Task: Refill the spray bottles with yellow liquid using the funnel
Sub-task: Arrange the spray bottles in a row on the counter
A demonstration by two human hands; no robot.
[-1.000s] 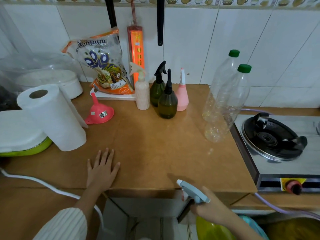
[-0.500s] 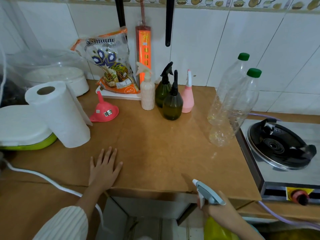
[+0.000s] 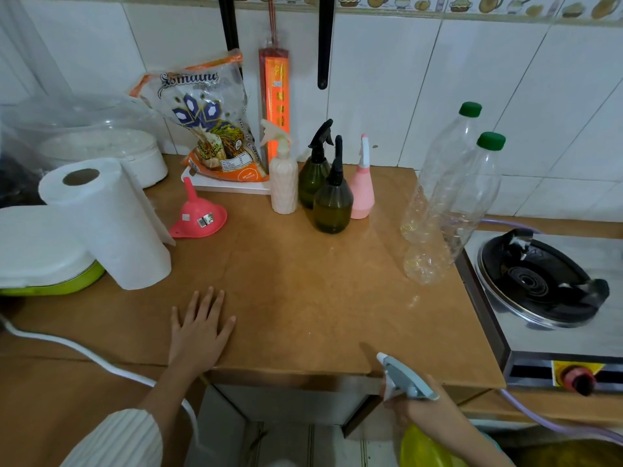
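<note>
1. left hand (image 3: 199, 332) lies flat on the tabletop (image 3: 320, 291), fingers straight and spread, holding nothing.
2. right hand (image 3: 428, 411) is wrapped round the neck of a yellow spray bottle (image 3: 421, 446) with a grey-blue trigger head (image 3: 401, 379), held below the tabletop's front edge.
3. pink funnel (image 3: 197, 215) sits upside down, spout up, beside the paper towel roll (image 3: 108, 224).
4. at the back: cream spray bottle (image 3: 283, 183), two dark green spray bottles (image 3: 332, 203), pink spray bottle (image 3: 362, 190), close together.
5. two clear plastic bottles (image 3: 448, 210) with green caps stand right of them, near the gas stove (image 3: 546, 281).
</note>
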